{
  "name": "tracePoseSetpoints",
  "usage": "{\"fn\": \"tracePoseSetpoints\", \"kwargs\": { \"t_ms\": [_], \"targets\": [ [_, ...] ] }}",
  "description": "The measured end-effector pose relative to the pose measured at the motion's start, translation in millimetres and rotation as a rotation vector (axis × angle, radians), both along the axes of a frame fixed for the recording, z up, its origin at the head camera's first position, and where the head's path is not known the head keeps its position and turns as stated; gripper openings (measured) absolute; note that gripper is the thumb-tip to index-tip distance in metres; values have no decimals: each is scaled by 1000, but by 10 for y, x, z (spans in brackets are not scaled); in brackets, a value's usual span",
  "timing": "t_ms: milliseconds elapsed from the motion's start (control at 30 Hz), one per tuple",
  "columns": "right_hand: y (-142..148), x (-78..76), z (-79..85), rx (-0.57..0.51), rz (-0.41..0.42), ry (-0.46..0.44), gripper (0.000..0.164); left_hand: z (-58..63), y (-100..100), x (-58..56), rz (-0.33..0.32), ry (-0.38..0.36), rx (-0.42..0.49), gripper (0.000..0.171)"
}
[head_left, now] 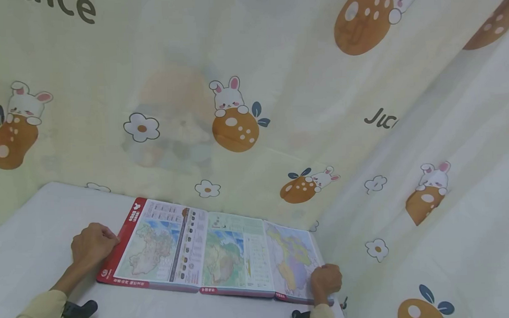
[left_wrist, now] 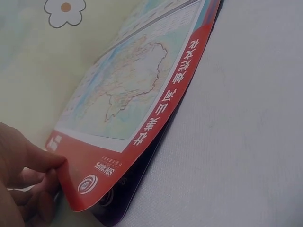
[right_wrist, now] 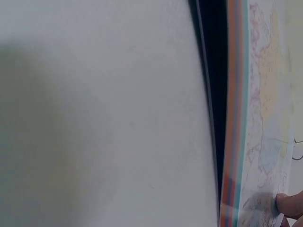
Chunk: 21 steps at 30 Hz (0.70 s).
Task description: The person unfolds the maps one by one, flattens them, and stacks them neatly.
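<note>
A folding map (head_left: 228, 253) in three panels lies spread on the table, with a red strip along its left end. My left hand (head_left: 93, 244) pinches that red edge between thumb and fingers. In the left wrist view, the red corner (left_wrist: 78, 201) bends up over a dark layer (left_wrist: 116, 208) beneath it. At the other end, my right hand (head_left: 327, 280) grips the right edge of the map. The right wrist view shows its thumb (right_wrist: 286, 204) on the printed face, with other fingertips under the edge.
The map rests on a white-covered table (head_left: 42, 222). A pale curtain (head_left: 172, 87) printed with rabbits and flowers hangs right behind it and along the right side. Black straps (head_left: 79, 311) show at both wrists.
</note>
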State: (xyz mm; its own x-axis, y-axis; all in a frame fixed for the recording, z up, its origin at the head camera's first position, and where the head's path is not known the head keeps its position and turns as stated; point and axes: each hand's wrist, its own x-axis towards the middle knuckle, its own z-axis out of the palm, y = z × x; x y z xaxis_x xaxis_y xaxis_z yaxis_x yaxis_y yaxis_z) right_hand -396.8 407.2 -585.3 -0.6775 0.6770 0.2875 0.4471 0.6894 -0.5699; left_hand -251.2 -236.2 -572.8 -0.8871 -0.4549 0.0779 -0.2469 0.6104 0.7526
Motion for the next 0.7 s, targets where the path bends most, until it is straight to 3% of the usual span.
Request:
{"fn": "tracePoseSetpoints", "kwargs": {
  "t_ms": [233, 433, 567, 700],
  "targets": [
    [30, 43, -43, -22, -51, 19, 14, -42, -9, 49, -6, -2, 6, 25],
    [20, 43, -46, -9, -94, -70, 18, -68, -23, 29, 3, -1, -25, 24],
    [11, 48, -34, 29, -52, -69, 20, -95, -25, 16, 45, -8, -52, 23],
    [27, 85, -70, 159, 43, -81, 21, -104, -34, 31, 49, -13, -39, 23]
  ]
}}
